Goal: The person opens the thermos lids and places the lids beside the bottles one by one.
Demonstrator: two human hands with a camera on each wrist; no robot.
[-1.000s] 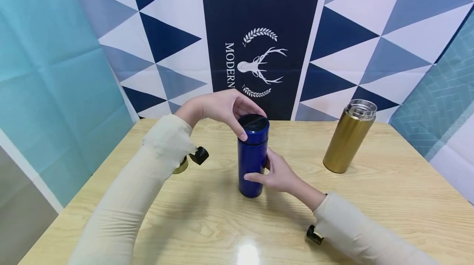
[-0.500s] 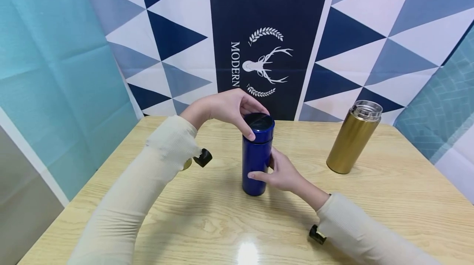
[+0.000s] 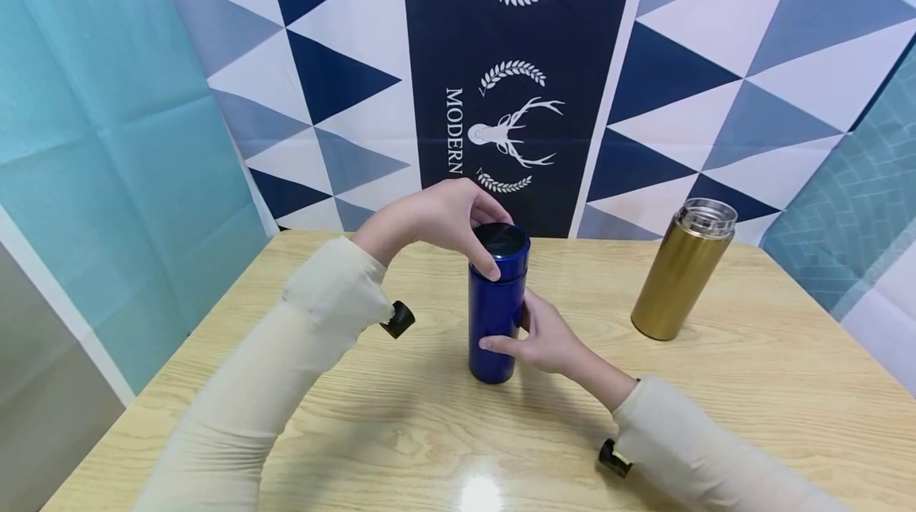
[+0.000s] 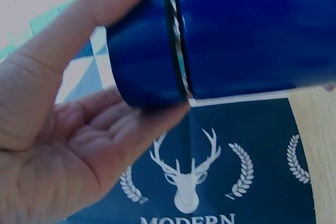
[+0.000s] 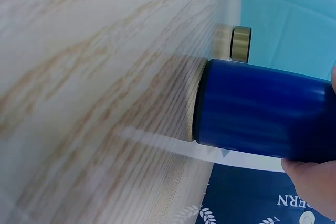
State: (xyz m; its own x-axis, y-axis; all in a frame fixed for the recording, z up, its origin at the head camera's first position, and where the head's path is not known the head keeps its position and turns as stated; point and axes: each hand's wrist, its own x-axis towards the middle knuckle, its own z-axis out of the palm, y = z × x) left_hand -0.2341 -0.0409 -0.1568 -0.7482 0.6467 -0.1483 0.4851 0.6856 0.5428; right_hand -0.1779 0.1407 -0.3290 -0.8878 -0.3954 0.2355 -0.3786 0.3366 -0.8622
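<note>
A blue thermos flask (image 3: 492,313) stands upright on the wooden table in the head view. My left hand (image 3: 451,214) reaches over its top and grips the lid (image 3: 513,264) between thumb and fingers. Lower down, my right hand (image 3: 547,337) holds the flask's body from the right side. A thin silvery line and a dark ring show at the seam between lid (image 4: 142,51) and body (image 4: 257,40) in the left wrist view. In the right wrist view, the base of the flask (image 5: 257,108) is at the tabletop.
A gold thermos flask (image 3: 676,281) without a lid stands at the right of the table (image 3: 401,432), its steel mouth showing. Beyond the blue flask, the right wrist view has a gold lid (image 5: 241,44) on the table. A patterned cloth (image 3: 336,98) hangs behind.
My left hand has turned slightly on the lid, its wrist edging to the right. The right hand keeps its hold on the flask. In the head view, the gold lid is now hidden behind the left sleeve.
</note>
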